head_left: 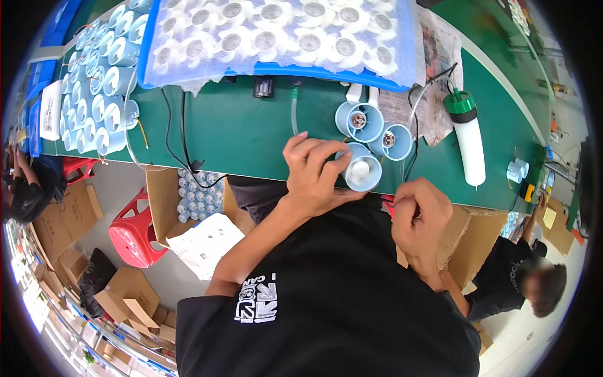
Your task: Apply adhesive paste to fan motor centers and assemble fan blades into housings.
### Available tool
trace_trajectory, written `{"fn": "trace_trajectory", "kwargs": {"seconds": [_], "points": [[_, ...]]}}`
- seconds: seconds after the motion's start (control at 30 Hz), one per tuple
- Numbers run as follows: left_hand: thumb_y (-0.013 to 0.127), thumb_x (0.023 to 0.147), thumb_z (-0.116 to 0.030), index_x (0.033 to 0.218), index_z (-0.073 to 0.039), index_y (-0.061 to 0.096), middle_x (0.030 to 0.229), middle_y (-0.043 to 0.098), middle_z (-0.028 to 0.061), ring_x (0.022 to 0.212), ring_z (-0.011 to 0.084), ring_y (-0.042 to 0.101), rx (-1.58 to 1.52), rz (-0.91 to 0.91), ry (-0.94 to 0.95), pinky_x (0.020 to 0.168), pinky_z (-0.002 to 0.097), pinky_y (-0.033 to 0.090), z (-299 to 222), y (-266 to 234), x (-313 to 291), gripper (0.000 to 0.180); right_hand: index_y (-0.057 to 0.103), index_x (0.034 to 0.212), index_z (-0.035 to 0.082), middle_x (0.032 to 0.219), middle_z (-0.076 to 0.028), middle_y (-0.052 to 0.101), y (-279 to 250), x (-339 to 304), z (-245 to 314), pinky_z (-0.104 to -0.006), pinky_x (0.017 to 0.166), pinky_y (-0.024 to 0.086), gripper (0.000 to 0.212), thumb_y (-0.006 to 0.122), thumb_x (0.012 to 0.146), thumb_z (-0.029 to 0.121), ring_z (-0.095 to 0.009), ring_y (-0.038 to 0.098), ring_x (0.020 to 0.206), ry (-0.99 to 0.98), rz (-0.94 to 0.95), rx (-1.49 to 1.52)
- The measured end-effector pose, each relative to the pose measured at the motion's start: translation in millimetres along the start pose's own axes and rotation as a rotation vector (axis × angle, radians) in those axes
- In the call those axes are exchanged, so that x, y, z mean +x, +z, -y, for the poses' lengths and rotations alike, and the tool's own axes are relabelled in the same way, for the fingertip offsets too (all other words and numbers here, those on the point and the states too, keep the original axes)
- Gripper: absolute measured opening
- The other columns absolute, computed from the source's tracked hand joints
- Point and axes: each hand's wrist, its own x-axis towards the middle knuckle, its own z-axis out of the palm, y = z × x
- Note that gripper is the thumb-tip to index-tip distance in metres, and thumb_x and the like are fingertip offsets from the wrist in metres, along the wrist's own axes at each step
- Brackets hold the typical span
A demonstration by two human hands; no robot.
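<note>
My left hand curls round the left side of a light blue plastic cup near the bench's front edge, thumb below and fingertips at its rim. Inside that cup sits a round white piece. To its right, just off the bench edge, my right hand is closed; whatever its fingers may hold is hidden. Just beyond the held cup stand two more light blue cups, one at the back and another to the right, each showing a metal motor-like part inside.
A blue tray of white fan-like parts spans the far side. Many blue housings crowd the left. A white tube with a green cap lies at right, near cables. A red stool and an open carton stand below; co-workers sit at both sides.
</note>
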Motion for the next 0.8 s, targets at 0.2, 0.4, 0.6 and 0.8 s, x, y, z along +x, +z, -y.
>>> {"fn": "trace_trajectory", "kwargs": {"seconds": [0.2, 0.4, 0.6, 0.8], "points": [[0.085, 0.062, -0.034, 0.108, -0.009, 0.056, 0.122, 0.062, 0.0031, 0.105, 0.0240, 0.053, -0.143, -0.004, 0.029, 0.093, 0.0436, 0.037, 5.2, 2.4, -0.6, 0.059, 0.066, 0.085, 0.004, 0.061, -0.009, 0.053, 6.4, -0.6, -18.1, -0.0354, 0.047, 0.039, 0.022, 0.057, 0.071, -0.011, -0.026, 0.051, 0.049, 0.125, -0.052, 0.059], [0.086, 0.061, -0.034, 0.109, -0.010, 0.055, 0.123, 0.062, 0.0038, 0.104, 0.0241, 0.053, -0.059, 0.074, 0.042, 0.087, 0.0419, 0.037, 5.3, -2.1, -2.5, 0.062, 0.066, 0.086, 0.005, 0.059, -0.009, 0.051, 14.0, 6.2, -12.5, -0.0381, 0.050, 0.042, 0.019, 0.061, 0.072, -0.007, -0.029, 0.052, 0.051, -0.103, 0.159, -0.047], [0.087, 0.059, -0.030, 0.105, -0.015, 0.054, 0.122, 0.063, 0.0035, 0.102, 0.0245, 0.053, -0.104, -0.009, -0.001, 0.086, 0.0422, 0.038, 1.6, 1.7, -8.5, 0.059, 0.064, 0.079, 0.003, 0.062, -0.011, 0.055, 8.7, 5.7, -5.8, -0.0367, 0.050, 0.042, 0.011, 0.060, 0.073, -0.006, -0.028, 0.055, 0.053, -0.085, 0.076, 0.136], [0.088, 0.064, -0.020, 0.111, -0.013, 0.052, 0.122, 0.062, 0.0071, 0.099, 0.0273, 0.055, -0.215, -0.030, 0.014, 0.083, 0.0397, 0.043, 0.8, -3.4, -1.1, 0.059, 0.065, 0.110, 0.005, 0.106, -0.016, 0.058, 13.2, 5.9, -34.5, -0.0393, 0.076, 0.045, 0.034, 0.064, 0.076, -0.003, -0.030, 0.055, 0.090, -0.045, -0.155, -0.206]]}}
